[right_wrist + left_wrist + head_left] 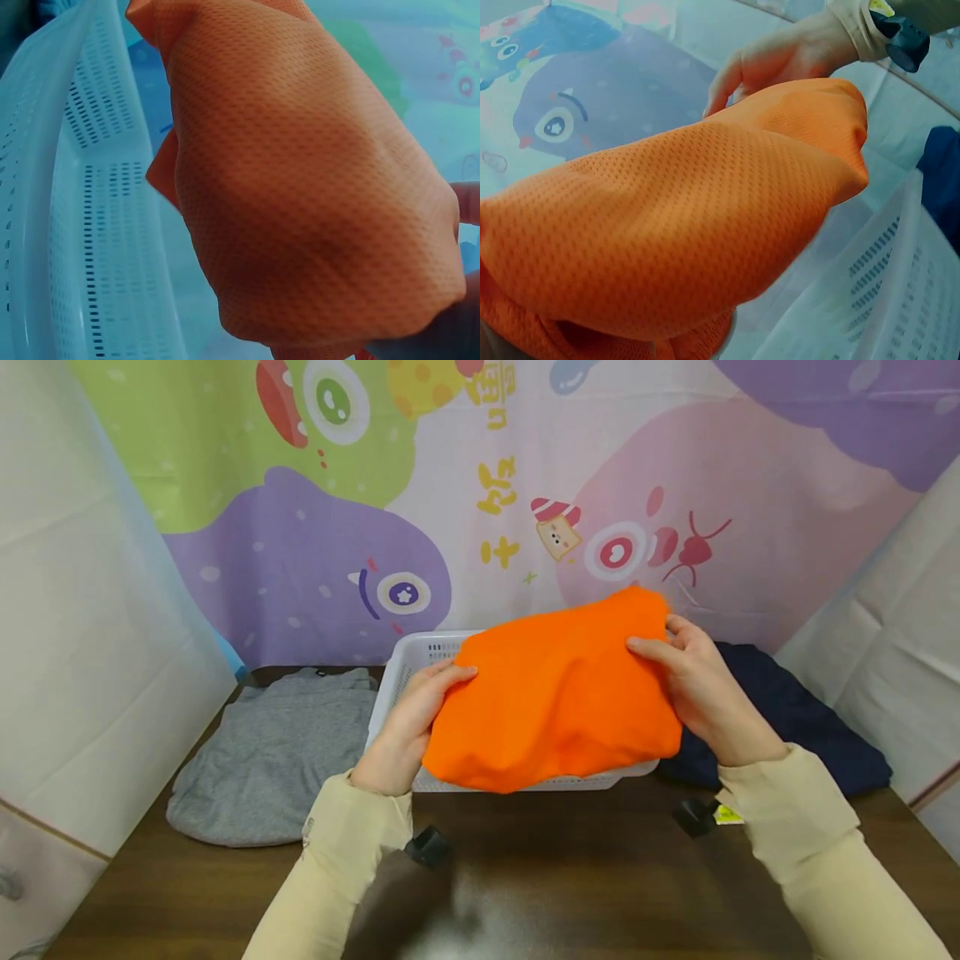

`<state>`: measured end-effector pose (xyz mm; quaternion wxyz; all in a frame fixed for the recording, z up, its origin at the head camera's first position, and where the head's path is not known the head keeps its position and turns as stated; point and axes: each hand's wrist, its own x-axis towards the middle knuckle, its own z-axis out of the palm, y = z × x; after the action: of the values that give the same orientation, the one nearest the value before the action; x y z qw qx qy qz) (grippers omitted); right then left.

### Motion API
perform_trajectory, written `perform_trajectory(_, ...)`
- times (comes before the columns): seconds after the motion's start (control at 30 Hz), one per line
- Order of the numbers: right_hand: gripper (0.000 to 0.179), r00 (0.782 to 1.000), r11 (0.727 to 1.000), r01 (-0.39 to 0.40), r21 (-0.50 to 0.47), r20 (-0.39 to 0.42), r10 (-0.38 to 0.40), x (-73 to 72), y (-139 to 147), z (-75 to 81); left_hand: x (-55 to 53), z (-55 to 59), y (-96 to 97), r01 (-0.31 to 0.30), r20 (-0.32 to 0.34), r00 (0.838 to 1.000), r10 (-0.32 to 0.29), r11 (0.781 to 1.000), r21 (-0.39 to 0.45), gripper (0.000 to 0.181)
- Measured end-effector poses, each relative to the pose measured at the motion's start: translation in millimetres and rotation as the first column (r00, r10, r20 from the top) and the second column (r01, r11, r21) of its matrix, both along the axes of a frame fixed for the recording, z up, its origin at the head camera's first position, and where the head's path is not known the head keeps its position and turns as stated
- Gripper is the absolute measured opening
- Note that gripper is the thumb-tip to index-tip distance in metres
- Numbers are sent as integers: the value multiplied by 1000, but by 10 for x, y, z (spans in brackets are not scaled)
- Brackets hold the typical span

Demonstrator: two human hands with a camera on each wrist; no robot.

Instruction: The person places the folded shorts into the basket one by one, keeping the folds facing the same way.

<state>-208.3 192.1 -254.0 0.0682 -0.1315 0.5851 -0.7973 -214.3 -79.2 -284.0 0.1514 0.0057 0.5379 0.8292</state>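
Note:
A folded orange mesh-fabric garment (555, 693) is held up over a white plastic basket (397, 677), hiding most of it. My left hand (408, 722) grips the garment's left edge, thumb on the near face. At the opposite edge my right hand (697, 685) pinches the cloth between thumb and fingers. In the left wrist view the dimpled orange cloth (667, 217) bulges across the picture, with the right hand (787, 64) behind its far end. The right wrist view shows the cloth (300, 187) beside the slotted basket wall (105, 225).
A grey folded garment (277, 760) lies on the dark wooden table (555, 868), left of the basket. Dark navy cloth (795, 718) lies to the right, partly behind the right arm. A cartoon-printed curtain (495, 527) hangs at the back, with white side panels (97, 610).

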Motion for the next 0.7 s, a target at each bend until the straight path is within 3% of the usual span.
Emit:
perform_trajectory(0.23,41,999,995,32,92,34,-35,-121,-68,-44,-99,54,-117,16,18,1000,-14,997,-76,42)
perform_trajectory(0.5,54,995,977,13,213,91,-33,-225,-119,-77,-218,101,-267,10,15,1000,-7,983,-181,44)
perform_trajectory(0.7,57,994,957,11,291,105,-43,-345,-171,-151,-299,96,-331,0,-9,1000,-2,983,-183,41)
